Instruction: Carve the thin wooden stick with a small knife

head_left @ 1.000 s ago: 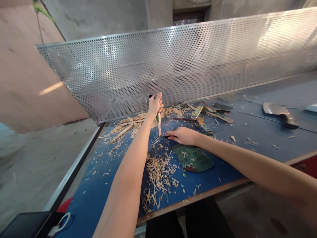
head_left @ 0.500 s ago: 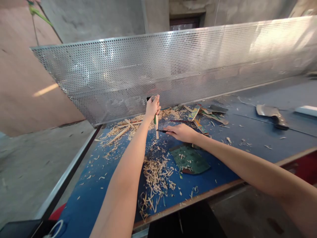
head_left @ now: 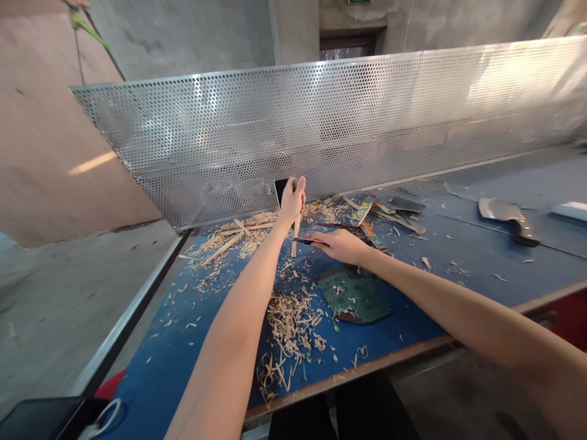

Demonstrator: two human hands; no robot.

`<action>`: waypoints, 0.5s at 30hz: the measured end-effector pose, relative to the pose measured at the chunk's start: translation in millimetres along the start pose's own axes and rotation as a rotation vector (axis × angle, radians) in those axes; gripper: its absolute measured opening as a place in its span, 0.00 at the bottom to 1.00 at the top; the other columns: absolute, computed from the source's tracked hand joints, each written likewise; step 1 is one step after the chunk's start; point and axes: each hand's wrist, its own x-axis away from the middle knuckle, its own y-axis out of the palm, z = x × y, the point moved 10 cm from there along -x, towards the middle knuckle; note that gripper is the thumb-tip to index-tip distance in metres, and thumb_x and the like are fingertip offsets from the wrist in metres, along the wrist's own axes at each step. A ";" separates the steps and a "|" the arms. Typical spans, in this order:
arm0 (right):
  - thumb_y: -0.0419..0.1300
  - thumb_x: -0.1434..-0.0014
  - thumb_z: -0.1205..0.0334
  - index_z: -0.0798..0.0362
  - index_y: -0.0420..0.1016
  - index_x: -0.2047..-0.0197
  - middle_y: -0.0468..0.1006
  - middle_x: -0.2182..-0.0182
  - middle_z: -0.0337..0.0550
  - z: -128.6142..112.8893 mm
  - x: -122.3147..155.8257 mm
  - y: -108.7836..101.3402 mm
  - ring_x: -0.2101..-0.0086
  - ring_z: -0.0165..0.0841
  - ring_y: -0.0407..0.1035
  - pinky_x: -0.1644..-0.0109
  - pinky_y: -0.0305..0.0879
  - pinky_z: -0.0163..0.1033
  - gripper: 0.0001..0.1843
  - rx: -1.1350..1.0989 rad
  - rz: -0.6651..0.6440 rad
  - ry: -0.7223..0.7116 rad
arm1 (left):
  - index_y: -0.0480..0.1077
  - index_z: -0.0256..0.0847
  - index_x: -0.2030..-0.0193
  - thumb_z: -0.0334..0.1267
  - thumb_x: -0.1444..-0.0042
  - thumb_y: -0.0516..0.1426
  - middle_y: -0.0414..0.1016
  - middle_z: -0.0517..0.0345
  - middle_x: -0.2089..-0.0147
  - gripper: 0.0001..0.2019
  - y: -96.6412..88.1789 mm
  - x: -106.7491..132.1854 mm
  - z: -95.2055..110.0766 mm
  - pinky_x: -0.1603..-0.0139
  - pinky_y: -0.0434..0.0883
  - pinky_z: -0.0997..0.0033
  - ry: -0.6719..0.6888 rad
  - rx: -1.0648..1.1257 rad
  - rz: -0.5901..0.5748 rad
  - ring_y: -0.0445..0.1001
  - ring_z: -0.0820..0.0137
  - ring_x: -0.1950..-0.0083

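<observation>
My left hand [head_left: 292, 201] is closed round the upper part of a narrow pale wooden strip [head_left: 295, 245], which points down toward the blue tabletop. A bit of green shows on the strip just below the fist. In my right hand [head_left: 342, 245] is a small knife [head_left: 312, 241] with a dark handle, its blade lying across the strip near the lower end. Curled wood shavings [head_left: 293, 321] lie heaped on the table below both hands. To their right rests a dark green curved piece [head_left: 353, 296] sprinkled with shavings.
A perforated metal panel [head_left: 257, 128] stands along the table's far edge, with a dark phone-like object [head_left: 279, 190] before it. Pale strips [head_left: 224, 247] lie left, painted wood scraps [head_left: 367, 223] right. A cleaver [head_left: 507, 219] rests farther right beside a white block [head_left: 571, 211].
The view has shifted slightly. My left fist has turned a little and covers more of the green on the strip. More of the dark phone-like object shows behind it; the knife remains at the strip.
</observation>
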 end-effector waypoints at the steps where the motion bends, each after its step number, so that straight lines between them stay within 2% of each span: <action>1: 0.52 0.19 0.51 0.47 0.78 0.31 0.90 0.53 0.50 -0.1 -0.1 0.3 0.59 0.42 0.83 0.53 0.73 0.43 0.23 0.003 -0.002 0.002 | 0.65 0.47 0.59 0.63 0.32 0.65 0.60 0.72 0.80 0.23 -0.4 1.2 1.6 0.80 0.53 0.74 0.015 -0.008 0.003 0.55 0.77 0.83; 5: 0.52 0.19 0.52 0.46 0.77 0.30 0.90 0.54 0.49 -1.2 -0.9 -1.1 0.59 0.43 0.84 0.54 0.73 0.42 0.23 0.008 0.020 0.009 | 0.66 0.48 0.56 0.62 0.29 0.63 0.60 0.72 0.79 0.21 -1.8 2.5 1.9 0.80 0.51 0.73 0.015 -0.024 0.004 0.55 0.76 0.83; 9: 0.53 0.19 0.53 0.44 0.77 0.30 0.91 0.53 0.48 -1.3 -2.4 -0.4 0.58 0.43 0.84 0.53 0.74 0.42 0.22 0.019 0.023 0.015 | 0.67 0.48 0.54 0.63 0.30 0.62 0.60 0.72 0.80 0.21 -1.6 -0.1 -2.1 0.80 0.49 0.72 -0.012 -0.023 0.011 0.55 0.76 0.84; 15: 0.53 0.19 0.53 0.47 0.78 0.30 0.90 0.48 0.50 -0.7 -4.5 3.0 0.55 0.43 0.84 0.49 0.73 0.43 0.23 -0.037 0.009 0.041 | 0.66 0.47 0.55 0.64 0.31 0.64 0.61 0.71 0.79 0.23 -8.7 -4.5 -5.9 0.80 0.48 0.73 0.023 -0.027 0.040 0.56 0.77 0.84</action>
